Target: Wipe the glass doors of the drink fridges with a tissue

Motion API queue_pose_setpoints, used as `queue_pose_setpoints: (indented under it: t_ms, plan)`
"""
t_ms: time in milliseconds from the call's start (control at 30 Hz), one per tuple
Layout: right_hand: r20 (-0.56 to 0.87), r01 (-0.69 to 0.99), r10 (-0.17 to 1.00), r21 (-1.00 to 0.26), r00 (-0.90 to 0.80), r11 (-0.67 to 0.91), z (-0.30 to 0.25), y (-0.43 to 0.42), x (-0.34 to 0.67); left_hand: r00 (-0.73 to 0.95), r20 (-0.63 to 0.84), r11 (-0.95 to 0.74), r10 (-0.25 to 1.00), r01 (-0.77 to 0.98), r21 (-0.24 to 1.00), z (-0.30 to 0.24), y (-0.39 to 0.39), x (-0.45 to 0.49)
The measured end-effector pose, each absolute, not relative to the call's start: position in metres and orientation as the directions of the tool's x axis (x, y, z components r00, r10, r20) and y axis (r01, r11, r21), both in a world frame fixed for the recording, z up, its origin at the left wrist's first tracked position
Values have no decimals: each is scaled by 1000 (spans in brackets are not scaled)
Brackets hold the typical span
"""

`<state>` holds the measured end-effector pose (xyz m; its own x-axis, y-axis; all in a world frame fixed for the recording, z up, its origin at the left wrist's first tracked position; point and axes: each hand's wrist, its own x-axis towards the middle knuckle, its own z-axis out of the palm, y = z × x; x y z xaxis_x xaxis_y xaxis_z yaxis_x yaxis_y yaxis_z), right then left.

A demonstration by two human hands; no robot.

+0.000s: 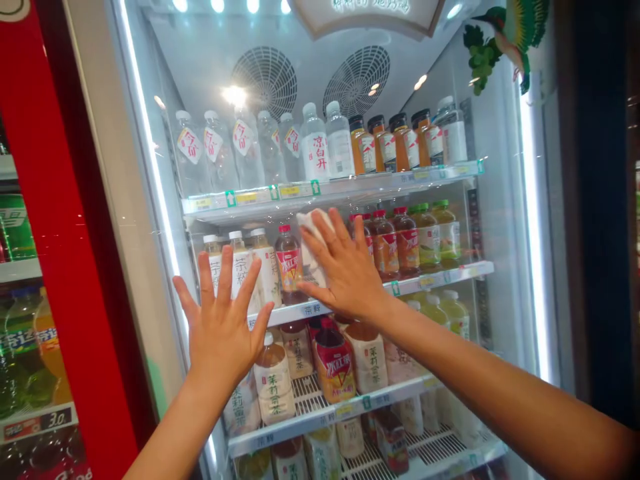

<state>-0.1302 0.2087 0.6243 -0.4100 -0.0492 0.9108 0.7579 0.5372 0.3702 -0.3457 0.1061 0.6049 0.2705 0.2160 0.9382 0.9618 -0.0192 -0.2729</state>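
Note:
My left hand point(223, 323) is open, fingers spread, palm flat against the glass door point(165, 200) of a drinks fridge near its left edge. My right hand point(345, 267) presses a white cloth point(311, 230) flat against the same glass, fingers stretched out over it, at the height of the second shelf. Behind the glass stand rows of bottles: clear water bottles point(315, 143) and orange drinks point(385, 143) on the top shelf, tea and red-labelled bottles point(289, 263) below.
A red frame point(60, 233) of a neighbouring fridge with green and orange bottles point(30, 347) stands at the left. White wire shelves point(325, 410) hold more bottles lower down. A dark post point(595, 200) borders the right side. A bird decoration point(510, 33) hangs top right.

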Motion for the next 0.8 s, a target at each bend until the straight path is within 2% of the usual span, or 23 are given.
queue_pose_setpoints:
  t_ms: [67, 200, 267, 367, 400, 500, 533, 567, 667, 700, 800]
  plan:
    - [928, 771, -45, 334, -370, 542, 622, 207, -133, 269, 938, -30, 219, 963, -269, 603, 106, -348]
    - [779, 638, -93, 570, -620, 518, 614, 205, -132, 277, 937, -32, 212, 960, -276, 599, 106, -349]
    - [824, 690, -79, 518, -560, 506, 614, 208, -127, 273, 938, -32, 211, 961, -273, 598, 108, -349]
    - [935, 788, -50, 324, -352, 524, 614, 213, -116, 270, 936, -36, 224, 962, -269, 598, 111, -345]
    - [926, 772, -59, 345, -373, 534, 612, 215, -112, 271, 935, -37, 228, 962, -270, 598, 112, -343]
    - [775, 621, -116, 578, -622, 529, 599, 218, -97, 270, 935, -40, 229, 962, -268, 599, 117, -333]
    - [748, 601, -116, 606, -654, 521, 596, 220, -90, 270, 936, -41, 224, 962, -268, 599, 119, -328]
    - [766, 624, -102, 586, -635, 517, 594, 223, -83, 270, 938, -42, 219, 963, -267, 599, 122, -323]
    - [907, 766, -38, 375, -418, 521, 592, 232, -61, 277, 941, -51, 194, 961, -272, 599, 131, -304]
    - [920, 774, -34, 349, -391, 528, 591, 235, -54, 285, 941, -55, 181, 959, -279, 599, 134, -297]
    - [844, 697, -63, 480, -532, 532, 589, 241, -36, 316, 938, -59, 144, 949, -311, 600, 145, -273]
